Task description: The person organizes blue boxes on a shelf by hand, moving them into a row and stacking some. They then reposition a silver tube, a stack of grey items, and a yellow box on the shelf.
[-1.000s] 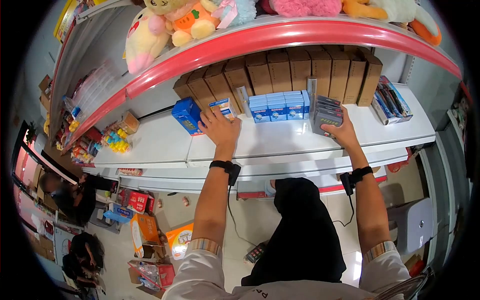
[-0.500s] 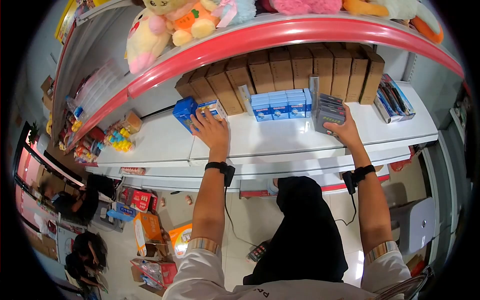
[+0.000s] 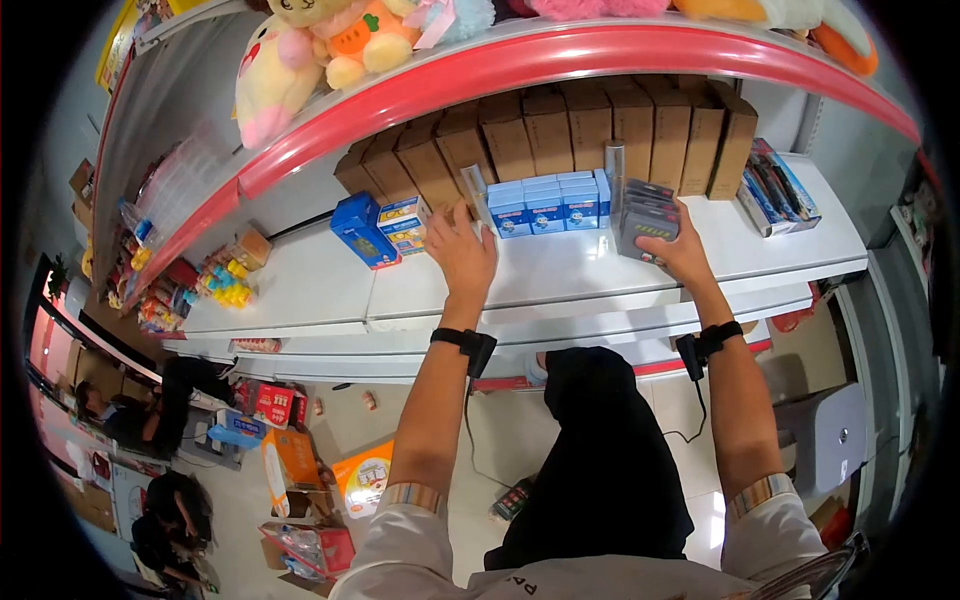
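Note:
My right hand [image 3: 682, 250] is wrapped around the front of a stack of dark grey boxes [image 3: 645, 215] on the white shelf [image 3: 540, 275]. My left hand [image 3: 462, 252] reaches over the shelf with its fingers apart, fingertips close by a metal divider [image 3: 477, 192]. Left of that hand are a white-and-blue box [image 3: 404, 222] and a blue box [image 3: 364, 232], side by side. Between my two hands sits a block of light-blue small boxes [image 3: 545, 208]. Another metal divider [image 3: 614, 180] stands between this block and the grey boxes.
Brown cartons [image 3: 545, 130] line the back of the shelf. At the right lies a blue display box [image 3: 778, 190]. Plush toys [image 3: 350, 40] rest above the red shelf edge [image 3: 580, 65]. An orange carton [image 3: 290, 470] stands on the floor, and people [image 3: 175, 510] are at lower left.
My left hand has left the white-and-blue box and moved right toward the metal divider. My right hand stays on the grey boxes. The view has shifted slightly.

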Motion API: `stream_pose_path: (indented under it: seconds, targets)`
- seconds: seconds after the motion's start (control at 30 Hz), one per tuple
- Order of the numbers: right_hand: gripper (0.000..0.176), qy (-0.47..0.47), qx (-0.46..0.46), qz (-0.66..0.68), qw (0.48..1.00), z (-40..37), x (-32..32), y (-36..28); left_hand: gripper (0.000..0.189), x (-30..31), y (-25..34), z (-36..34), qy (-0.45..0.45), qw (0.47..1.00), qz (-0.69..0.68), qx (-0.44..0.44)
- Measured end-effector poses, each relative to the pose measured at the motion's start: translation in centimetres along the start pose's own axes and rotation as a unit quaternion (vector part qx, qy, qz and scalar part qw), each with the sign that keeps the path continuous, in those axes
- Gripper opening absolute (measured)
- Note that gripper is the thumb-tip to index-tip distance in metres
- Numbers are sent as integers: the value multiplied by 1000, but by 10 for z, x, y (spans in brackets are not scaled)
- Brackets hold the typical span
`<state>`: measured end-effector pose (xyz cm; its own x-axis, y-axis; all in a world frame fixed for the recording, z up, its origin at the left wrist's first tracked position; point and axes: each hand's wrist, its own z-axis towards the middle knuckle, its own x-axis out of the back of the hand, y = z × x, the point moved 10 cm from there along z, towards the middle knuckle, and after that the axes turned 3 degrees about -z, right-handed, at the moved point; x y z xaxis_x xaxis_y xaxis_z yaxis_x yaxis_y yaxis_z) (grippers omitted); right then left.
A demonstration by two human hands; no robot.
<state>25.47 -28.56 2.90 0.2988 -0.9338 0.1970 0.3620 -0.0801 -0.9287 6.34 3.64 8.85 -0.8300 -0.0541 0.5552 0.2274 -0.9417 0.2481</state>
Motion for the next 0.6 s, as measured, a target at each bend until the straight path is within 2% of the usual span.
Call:
stream_pose_path:
  seconds: [0.1,0.27,0.37,0.5,0.6]
  targets:
    - [97,16,-19,-60,998,-5,3,-10,66,-15,4,14,-42,999,-22,4]
    - [99,5,-14,-49,999,-4,2,-10,69,-20,10,35,-51,997,-35,-38]
    - [100,0,-16,-39,999,-3,2,-2,67,-37,2,41,-127,992,5,-8]
    - [100,19,20,-78,997,3,5,9,55,-47,-7,41,-178,984,-3,27]
    - [99,8,-32,-32,999,-7,3,-13,47,-39,-12,40,-161,986,-30,36]
